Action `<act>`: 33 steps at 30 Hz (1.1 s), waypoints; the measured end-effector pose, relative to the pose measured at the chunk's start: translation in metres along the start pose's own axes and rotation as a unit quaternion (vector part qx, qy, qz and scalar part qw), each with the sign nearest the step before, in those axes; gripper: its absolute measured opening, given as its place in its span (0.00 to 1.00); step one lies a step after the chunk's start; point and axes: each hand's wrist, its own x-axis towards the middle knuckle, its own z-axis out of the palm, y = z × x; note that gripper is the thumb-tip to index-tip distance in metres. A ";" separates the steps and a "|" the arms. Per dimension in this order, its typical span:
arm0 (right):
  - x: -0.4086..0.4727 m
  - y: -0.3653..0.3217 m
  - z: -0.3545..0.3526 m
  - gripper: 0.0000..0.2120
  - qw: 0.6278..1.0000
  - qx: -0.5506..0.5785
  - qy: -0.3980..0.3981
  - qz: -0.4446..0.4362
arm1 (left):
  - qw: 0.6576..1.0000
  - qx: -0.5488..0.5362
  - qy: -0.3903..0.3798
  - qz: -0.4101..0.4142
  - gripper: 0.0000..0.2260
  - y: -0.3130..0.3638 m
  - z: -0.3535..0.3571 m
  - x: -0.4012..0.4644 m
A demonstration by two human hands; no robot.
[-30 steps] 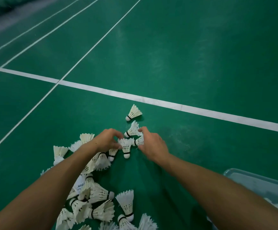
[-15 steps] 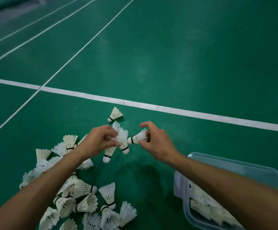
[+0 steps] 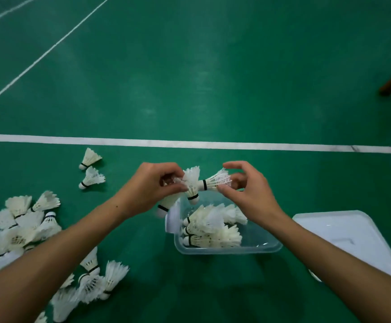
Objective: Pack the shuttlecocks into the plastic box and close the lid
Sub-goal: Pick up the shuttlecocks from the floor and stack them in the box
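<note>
Hands at frame centre, our left hand (image 3: 151, 186) clutching several white feathered shuttlecocks (image 3: 191, 183), our right hand (image 3: 248, 191) pinching one white shuttlecock (image 3: 215, 180), both above the clear plastic box (image 3: 227, 249), part-filled, white lid (image 3: 350, 238) lower right.

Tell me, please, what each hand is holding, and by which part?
The left hand grips a few shuttlecocks by their feathers; the right hand pinches one shuttlecock by its feather skirt.
</note>
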 end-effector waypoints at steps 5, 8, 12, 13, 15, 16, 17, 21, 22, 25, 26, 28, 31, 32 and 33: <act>-0.022 0.041 -0.023 0.20 0.996 -0.083 0.025 0.037 | 0.999 -0.023 -0.034 0.001 0.07 0.006 0.041 0.014; -0.032 0.063 -0.022 0.22 0.983 -0.179 0.019 0.037 | 0.999 -0.013 -0.038 0.003 0.07 0.003 0.049 0.016; -0.045 0.077 -0.017 0.23 0.969 -0.244 0.023 0.028 | 1.000 -0.004 -0.024 0.010 0.06 0.002 0.047 0.012; -0.046 0.079 -0.015 0.23 0.966 -0.256 0.021 0.026 | 1.000 -0.001 -0.022 0.012 0.06 0.001 0.047 0.010; -0.046 0.083 -0.011 0.23 0.963 -0.269 0.006 0.030 | 1.000 0.006 -0.026 0.015 0.07 0.000 0.047 0.008; -0.045 0.084 -0.007 0.23 0.962 -0.269 -0.007 0.036 | 0.999 0.009 -0.029 0.015 0.07 -0.001 0.047 0.007; -0.044 0.085 -0.004 0.23 0.963 -0.264 -0.020 0.041 | 0.999 0.010 -0.032 0.016 0.07 -0.001 0.047 0.006; -0.040 0.088 0.015 0.23 0.969 -0.238 -0.053 0.049 | 0.999 0.012 -0.041 0.022 0.07 0.000 0.049 0.004; -0.038 0.089 0.019 0.23 0.968 -0.238 -0.062 0.051 | 0.999 0.014 -0.042 0.024 0.07 0.000 0.049 0.004; -0.033 0.092 0.033 0.24 0.970 -0.215 -0.090 0.070 | 0.998 0.020 -0.047 0.024 0.07 -0.003 0.050 0.004; -0.031 0.092 0.036 0.25 0.970 -0.210 -0.097 0.077 | 0.998 0.024 -0.048 0.025 0.07 -0.004 0.050 0.005; -0.025 0.095 0.037 0.26 0.968 -0.210 -0.108 0.087 | 0.997 0.035 -0.055 0.031 0.07 -0.007 0.051 0.007; -0.022 0.096 0.030 0.28 0.970 -0.167 -0.144 0.106 | 0.996 0.035 -0.071 0.034 0.06 -0.010 0.053 0.012; -0.023 0.095 0.026 0.29 0.969 -0.155 -0.159 0.106 | 0.996 0.033 -0.077 0.034 0.06 -0.011 0.054 0.015; -0.025 0.093 0.020 0.29 0.968 -0.150 -0.170 0.103 | 0.995 0.032 -0.085 0.035 0.07 -0.010 0.055 0.017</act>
